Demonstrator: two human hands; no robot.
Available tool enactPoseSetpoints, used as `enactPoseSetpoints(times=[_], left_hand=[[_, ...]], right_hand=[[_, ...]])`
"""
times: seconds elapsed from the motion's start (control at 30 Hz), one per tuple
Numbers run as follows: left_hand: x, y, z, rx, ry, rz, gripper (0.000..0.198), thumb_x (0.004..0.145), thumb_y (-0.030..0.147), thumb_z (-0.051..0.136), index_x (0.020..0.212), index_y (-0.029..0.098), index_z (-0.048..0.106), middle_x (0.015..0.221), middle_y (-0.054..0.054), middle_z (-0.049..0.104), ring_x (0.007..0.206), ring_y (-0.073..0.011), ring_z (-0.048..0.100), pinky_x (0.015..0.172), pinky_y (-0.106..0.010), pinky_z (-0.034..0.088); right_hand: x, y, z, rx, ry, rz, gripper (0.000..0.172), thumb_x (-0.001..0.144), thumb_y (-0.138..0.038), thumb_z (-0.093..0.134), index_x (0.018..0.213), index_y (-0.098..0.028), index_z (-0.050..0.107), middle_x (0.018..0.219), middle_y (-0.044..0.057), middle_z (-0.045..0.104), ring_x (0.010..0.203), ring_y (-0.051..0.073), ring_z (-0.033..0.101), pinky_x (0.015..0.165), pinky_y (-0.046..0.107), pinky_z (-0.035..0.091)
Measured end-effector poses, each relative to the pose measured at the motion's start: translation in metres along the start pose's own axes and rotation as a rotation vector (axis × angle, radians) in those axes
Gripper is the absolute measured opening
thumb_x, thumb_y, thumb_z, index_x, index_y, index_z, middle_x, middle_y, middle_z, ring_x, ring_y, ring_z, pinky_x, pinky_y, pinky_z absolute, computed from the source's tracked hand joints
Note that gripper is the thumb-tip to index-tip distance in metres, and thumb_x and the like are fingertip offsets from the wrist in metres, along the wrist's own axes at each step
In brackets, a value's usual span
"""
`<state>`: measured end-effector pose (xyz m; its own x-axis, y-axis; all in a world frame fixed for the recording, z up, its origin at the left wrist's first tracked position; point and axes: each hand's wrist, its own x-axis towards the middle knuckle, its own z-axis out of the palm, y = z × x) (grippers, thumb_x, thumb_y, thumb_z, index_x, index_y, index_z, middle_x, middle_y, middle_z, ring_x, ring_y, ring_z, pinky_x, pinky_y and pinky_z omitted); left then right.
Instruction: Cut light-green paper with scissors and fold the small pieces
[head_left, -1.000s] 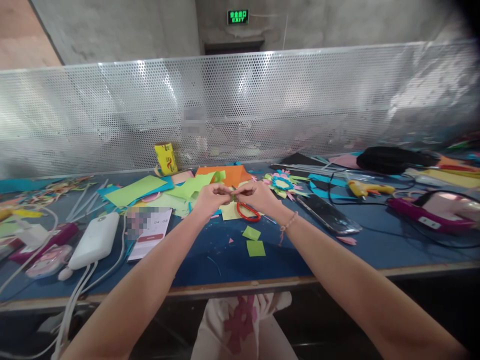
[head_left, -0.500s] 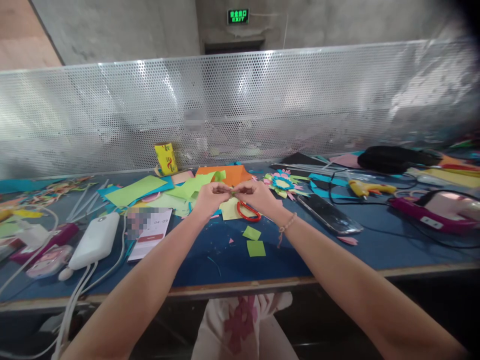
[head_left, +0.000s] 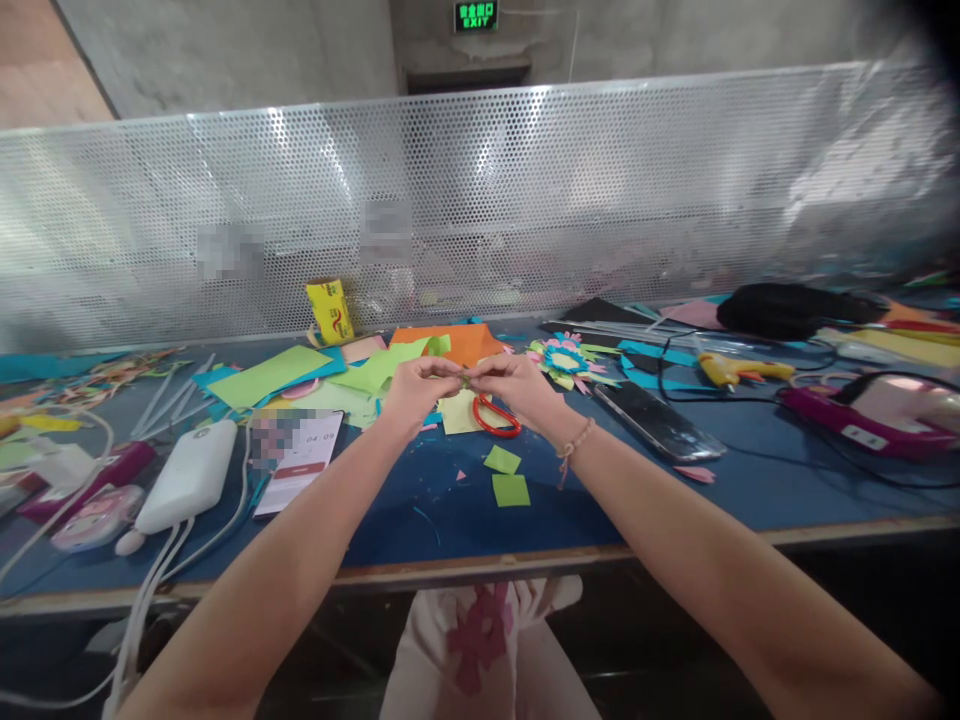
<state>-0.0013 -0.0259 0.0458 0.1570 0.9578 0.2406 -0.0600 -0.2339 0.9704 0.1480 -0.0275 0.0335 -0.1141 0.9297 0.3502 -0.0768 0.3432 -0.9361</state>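
Note:
My left hand (head_left: pixel 417 390) and my right hand (head_left: pixel 517 390) meet fingertip to fingertip above the blue table. Both are closed in a pinch on a small piece of green paper (head_left: pixel 465 381), mostly covered by the fingers. Just below my right hand lies a red loop, which looks like a scissors handle (head_left: pixel 496 417), on a pale yellow sheet (head_left: pixel 454 414). Nearer to me rest two small green paper squares, one (head_left: pixel 502 460) above the other (head_left: pixel 511 490). Right of my hands sits a layered paper flower (head_left: pixel 566 356) in blue, pink and yellow.
At left are a phone with a lit screen (head_left: pixel 300 465), a white power bank (head_left: pixel 187 475) with cables and coloured sheets (head_left: pixel 266 378). A dark phone (head_left: pixel 660 420), yellow glue gun (head_left: pixel 739 370) and purple power strip (head_left: pixel 862 420) lie right. A perforated metal screen (head_left: pixel 480 210) stands behind.
The whole view has shifted slightly upward in the picture. My hands stay together in the same pinch, with fingertips only slightly altered. Things on the table have not moved.

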Motion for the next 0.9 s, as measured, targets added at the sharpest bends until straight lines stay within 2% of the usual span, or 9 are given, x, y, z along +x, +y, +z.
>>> enactPoseSetpoints(times=[0.27,0.43,0.57,0.9], left_hand=[[0.000,-0.001,-0.003,0.130,0.022,0.077,0.015,0.055,0.017,0.065,0.070,0.014,0.066,0.062,-0.002,0.063,0.058,-0.0105,0.057,0.060,-0.026,0.047],[-0.002,0.003,0.002,0.149,0.026,0.157,0.014,0.054,0.013,0.065,0.067,0.014,0.060,0.067,-0.002,0.062,0.064,-0.0105,0.058,0.065,-0.025,0.048],[-0.001,0.003,0.003,0.143,0.028,0.113,0.016,0.052,0.013,0.066,0.066,0.014,0.059,0.066,-0.002,0.062,0.063,-0.0103,0.058,0.064,-0.025,0.047],[-0.002,0.003,0.001,0.020,-0.024,-0.028,0.018,0.052,0.012,0.068,0.069,0.012,0.060,0.062,-0.002,0.062,0.058,-0.0094,0.057,0.062,-0.026,0.048]], right_hand=[[-0.004,-0.013,0.003,0.109,-0.053,0.106,0.015,0.057,-0.027,0.070,0.065,-0.016,0.064,0.067,0.000,0.063,0.066,0.010,0.060,0.075,0.029,0.049],[-0.003,-0.009,0.005,-0.010,0.019,0.079,0.021,0.060,-0.033,0.070,0.063,-0.015,0.059,0.061,-0.001,0.059,0.058,0.008,0.055,0.063,0.025,0.047],[-0.003,-0.010,0.005,0.006,-0.007,0.119,0.023,0.056,-0.031,0.072,0.064,-0.015,0.058,0.058,-0.002,0.057,0.052,0.006,0.051,0.056,0.023,0.045],[-0.002,-0.012,0.004,0.060,0.012,0.181,0.023,0.049,-0.025,0.076,0.060,-0.015,0.058,0.057,-0.001,0.058,0.052,0.007,0.052,0.056,0.024,0.045]])
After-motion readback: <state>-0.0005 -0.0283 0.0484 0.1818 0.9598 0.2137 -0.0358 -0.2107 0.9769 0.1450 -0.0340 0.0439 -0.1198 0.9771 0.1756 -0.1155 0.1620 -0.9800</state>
